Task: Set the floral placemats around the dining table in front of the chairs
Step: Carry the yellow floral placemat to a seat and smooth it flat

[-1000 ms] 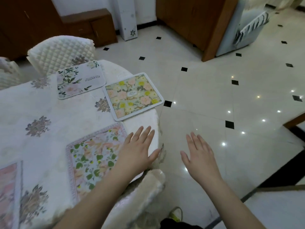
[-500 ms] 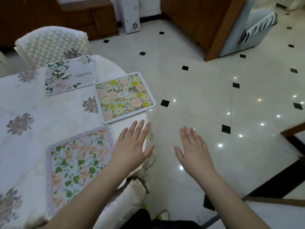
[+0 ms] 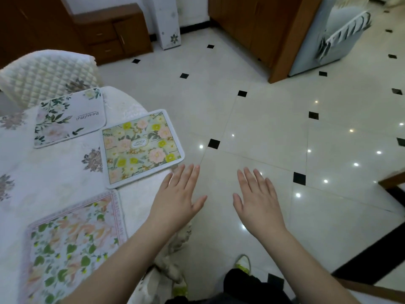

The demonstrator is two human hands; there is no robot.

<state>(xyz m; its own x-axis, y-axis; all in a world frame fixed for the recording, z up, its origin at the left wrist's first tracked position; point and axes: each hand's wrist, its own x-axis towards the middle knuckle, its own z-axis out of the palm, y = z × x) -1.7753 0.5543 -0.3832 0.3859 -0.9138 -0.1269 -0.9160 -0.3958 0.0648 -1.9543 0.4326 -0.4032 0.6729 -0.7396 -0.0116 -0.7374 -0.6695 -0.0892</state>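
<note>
Three floral placemats lie near the edge of the round table (image 3: 54, 172) with its white flowered cloth. A white mat with green leaves and the word "Beautiful" (image 3: 70, 117) sits farthest, in front of a quilted chair (image 3: 48, 77). A yellow-and-pink flowered mat (image 3: 140, 148) overhangs the table's right rim. A pink-bordered mat with green leaves (image 3: 72, 244) is nearest. My left hand (image 3: 177, 200) hovers flat, fingers straight, over the table's edge just below the yellow mat. My right hand (image 3: 258, 200) is spread flat over the floor. Neither holds anything.
Glossy white floor tiles (image 3: 274, 132) with black diamonds fill the right side. Brown cabinets (image 3: 114, 36) stand at the back, with a wooden unit (image 3: 263, 25) and a grey appliance (image 3: 328, 40) at the upper right. Part of a dark wooden piece (image 3: 392, 181) juts in at the right edge.
The view has shifted right along the table, so the mats sit further left and lower. Both hands stay flat and empty; the left one has moved from the near mat toward the table's edge.
</note>
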